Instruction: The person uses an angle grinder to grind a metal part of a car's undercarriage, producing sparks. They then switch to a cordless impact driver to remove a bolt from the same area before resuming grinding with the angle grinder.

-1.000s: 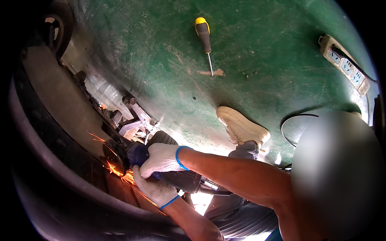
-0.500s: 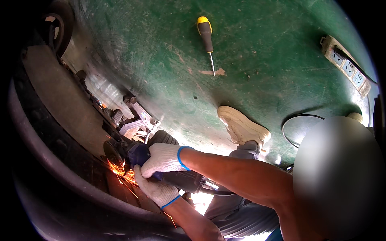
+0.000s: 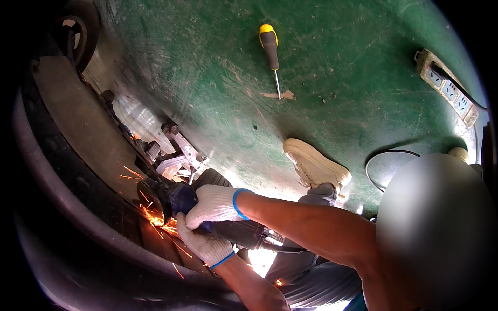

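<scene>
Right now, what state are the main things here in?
Grinder: running, throwing orange sparks
Right hand: gloved, gripping the grinder
Left hand: gloved, gripping the grinder
Screwdriver: lying on the floor
Power strip: black plug inserted
Black cable: curved across the floor
Shoe: worn, on the floor

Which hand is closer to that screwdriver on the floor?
Right. The right hand, on the grinder, sits below the screwdriver in the picture; the left hand is lower still.
</scene>
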